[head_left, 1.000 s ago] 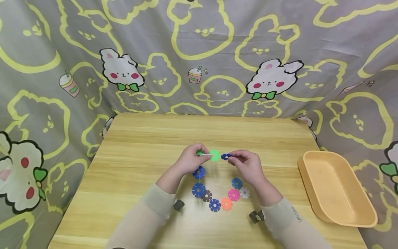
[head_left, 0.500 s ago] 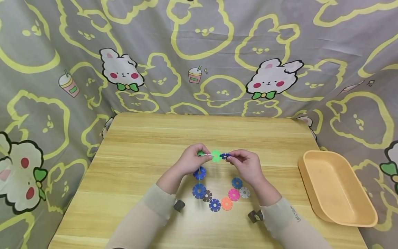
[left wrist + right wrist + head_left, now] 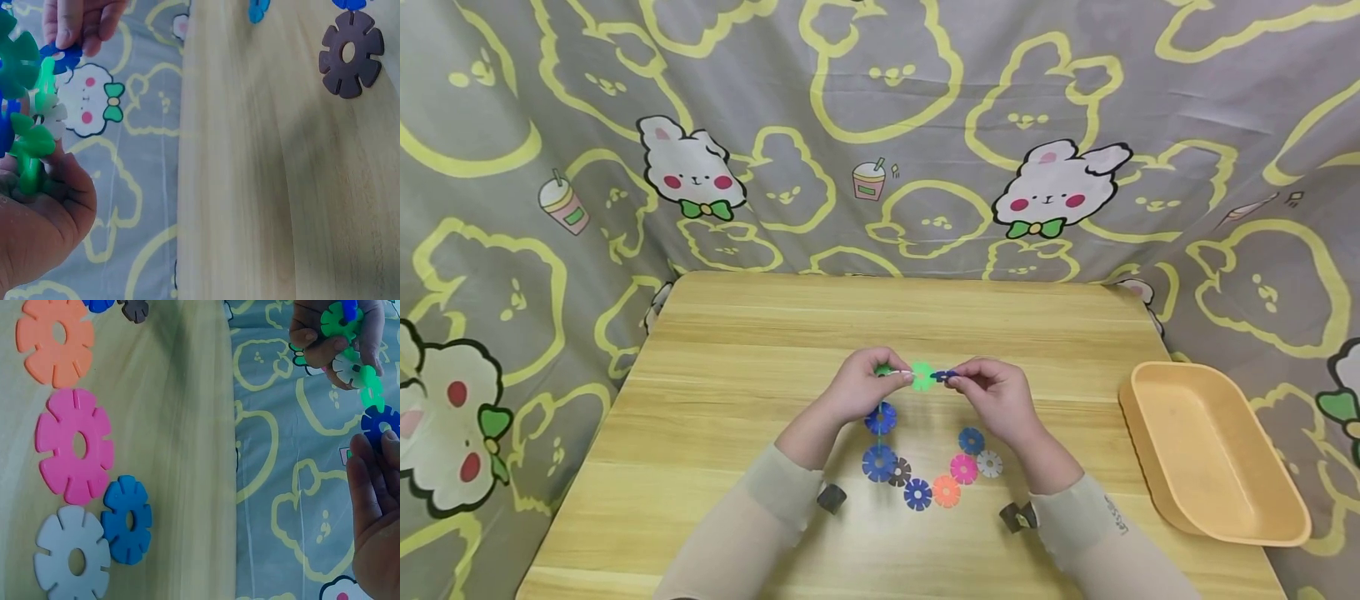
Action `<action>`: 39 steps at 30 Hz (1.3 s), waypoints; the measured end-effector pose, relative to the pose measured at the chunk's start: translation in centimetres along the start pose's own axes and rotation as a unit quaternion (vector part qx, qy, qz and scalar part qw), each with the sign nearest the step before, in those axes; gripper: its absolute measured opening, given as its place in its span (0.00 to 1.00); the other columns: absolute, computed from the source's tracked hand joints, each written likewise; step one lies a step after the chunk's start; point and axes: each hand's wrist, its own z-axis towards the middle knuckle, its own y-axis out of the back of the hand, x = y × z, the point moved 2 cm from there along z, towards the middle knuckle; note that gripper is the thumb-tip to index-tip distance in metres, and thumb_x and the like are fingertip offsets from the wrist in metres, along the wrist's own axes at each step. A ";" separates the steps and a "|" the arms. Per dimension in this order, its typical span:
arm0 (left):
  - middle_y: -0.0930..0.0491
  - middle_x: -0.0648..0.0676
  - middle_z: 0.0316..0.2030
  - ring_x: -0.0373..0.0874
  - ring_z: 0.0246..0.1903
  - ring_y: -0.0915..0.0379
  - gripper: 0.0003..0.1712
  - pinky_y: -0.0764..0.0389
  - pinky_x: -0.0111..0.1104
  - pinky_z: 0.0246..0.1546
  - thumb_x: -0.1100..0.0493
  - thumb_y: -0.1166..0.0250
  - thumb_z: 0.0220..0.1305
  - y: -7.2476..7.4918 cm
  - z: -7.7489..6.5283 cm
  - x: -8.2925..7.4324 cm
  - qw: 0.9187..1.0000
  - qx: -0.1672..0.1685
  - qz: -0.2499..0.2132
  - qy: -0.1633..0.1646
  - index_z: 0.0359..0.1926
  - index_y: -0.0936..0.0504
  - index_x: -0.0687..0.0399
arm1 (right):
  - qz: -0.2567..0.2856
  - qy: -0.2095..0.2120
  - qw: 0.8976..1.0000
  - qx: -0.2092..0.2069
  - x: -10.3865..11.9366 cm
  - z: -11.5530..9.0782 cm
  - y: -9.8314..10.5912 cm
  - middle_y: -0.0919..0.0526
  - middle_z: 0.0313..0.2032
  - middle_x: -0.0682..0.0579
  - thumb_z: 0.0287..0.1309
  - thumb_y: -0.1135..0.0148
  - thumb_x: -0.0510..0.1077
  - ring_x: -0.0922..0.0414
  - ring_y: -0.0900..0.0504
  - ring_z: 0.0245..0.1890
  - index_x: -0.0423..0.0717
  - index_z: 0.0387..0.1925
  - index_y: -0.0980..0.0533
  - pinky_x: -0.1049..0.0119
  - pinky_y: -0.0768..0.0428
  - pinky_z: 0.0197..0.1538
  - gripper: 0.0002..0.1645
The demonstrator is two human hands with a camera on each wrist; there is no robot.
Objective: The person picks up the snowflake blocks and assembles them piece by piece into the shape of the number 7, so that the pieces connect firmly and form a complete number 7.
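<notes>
Above the table, my left hand (image 3: pixel 868 383) pinches a white notched disc (image 3: pixel 348 372) in a chain of snowflake discs. A light green disc (image 3: pixel 922 377) sticks out to its right. From the chain's other end, blue discs (image 3: pixel 880 463) and green ones hang below that hand. Between thumb and fingers, my right hand (image 3: pixel 997 398) pinches a dark blue snowflake disc (image 3: pixel 944 377). Its edge meets the light green disc; how deep the slots sit in each other I cannot tell.
On the wooden table (image 3: pixel 760 333) lie loose discs: brown (image 3: pixel 350 55), dark blue (image 3: pixel 917 494), orange (image 3: pixel 946 492), pink (image 3: pixel 75 447), grey-white (image 3: pixel 72 553) and lighter blue (image 3: pixel 127 520). A yellow-orange bin (image 3: pixel 1217 454) stands at the right. Patterned curtain surrounds the table.
The dark blue disc in my right hand and the light green disc have come together, closing the small gap between them. Both hands have otherwise barely moved.
</notes>
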 end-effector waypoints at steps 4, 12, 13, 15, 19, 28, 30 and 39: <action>0.15 0.52 0.40 0.45 0.34 0.29 0.05 0.27 0.37 0.36 0.60 0.29 0.71 -0.1 -0.1 0.0 1.000 -0.011 -0.012 0.002 0.38 0.12 0.57 | -0.010 0.012 1.000 -0.003 0.1 0.0 -0.2 0.10 0.35 0.42 0.64 0.30 0.26 0.56 0.11 0.33 0.34 0.34 0.14 0.70 0.13 0.39 0.04; 0.14 0.53 0.41 0.43 0.37 0.25 0.07 0.24 0.36 0.38 0.60 0.29 0.71 -0.6 -0.3 -0.1 0.999 -0.027 -0.030 -0.004 0.36 0.14 0.59 | 0.008 0.017 1.000 -0.010 0.1 0.0 -0.3 0.11 0.34 0.39 0.64 0.31 0.25 0.61 0.11 0.33 0.30 0.34 0.15 0.68 0.13 0.39 0.03; 0.14 0.53 0.41 0.43 0.36 0.25 0.07 0.24 0.35 0.38 0.60 0.29 0.72 -0.6 -0.3 -0.1 0.999 -0.027 -0.029 -0.005 0.36 0.14 0.59 | 0.002 0.021 1.000 -0.010 0.2 0.0 -0.3 0.11 0.34 0.39 0.63 0.31 0.25 0.61 0.12 0.33 0.32 0.34 0.15 0.69 0.13 0.39 0.04; 0.14 0.53 0.40 0.43 0.36 0.25 0.07 0.24 0.35 0.37 0.60 0.29 0.71 -0.7 -0.4 -0.2 0.999 -0.027 -0.027 -0.008 0.36 0.14 0.59 | -0.012 0.034 0.999 -0.009 0.4 -0.1 -0.3 0.11 0.33 0.41 0.62 0.30 0.25 0.58 0.12 0.32 0.34 0.33 0.14 0.70 0.13 0.38 0.05; 0.14 0.53 0.39 0.43 0.32 0.27 0.07 0.26 0.34 0.33 0.61 0.29 0.71 -0.7 -0.6 -0.2 0.999 -0.029 -0.026 -0.009 0.35 0.14 0.60 | -0.032 0.069 0.997 -0.003 0.7 -0.1 -0.2 0.11 0.32 0.45 0.60 0.28 0.24 0.52 0.13 0.29 0.36 0.32 0.13 0.72 0.14 0.34 0.07; 0.13 0.51 0.38 0.42 0.30 0.28 0.06 0.26 0.31 0.29 0.62 0.28 0.70 -0.8 -0.9 0.0 0.999 -0.040 -0.026 -0.003 0.35 0.14 0.58 | -0.041 0.108 0.993 0.006 0.5 0.2 -0.4 0.11 0.31 0.49 0.57 0.27 0.23 0.59 0.16 0.27 0.38 0.31 0.13 0.74 0.16 0.32 0.09; 0.13 0.52 0.39 0.42 0.30 0.28 0.06 0.26 0.31 0.29 0.62 0.29 0.71 -0.8 -0.9 -0.1 0.999 -0.043 -0.025 -0.001 0.35 0.14 0.58 | -0.028 0.102 0.994 0.006 0.3 0.1 -0.6 0.11 0.31 0.47 0.58 0.28 0.23 0.57 0.15 0.28 0.37 0.31 0.13 0.73 0.16 0.33 0.09; 0.13 0.53 0.39 0.43 0.33 0.25 0.07 0.24 0.32 0.32 0.61 0.29 0.71 -1.0 -1.0 -0.3 0.999 -0.038 -0.031 -0.008 0.35 0.14 0.59 | 0.007 0.097 0.995 -0.010 0.1 -0.3 -1.2 0.11 0.31 0.44 0.59 0.29 0.22 0.54 0.11 0.30 0.35 0.31 0.14 0.70 0.13 0.36 0.08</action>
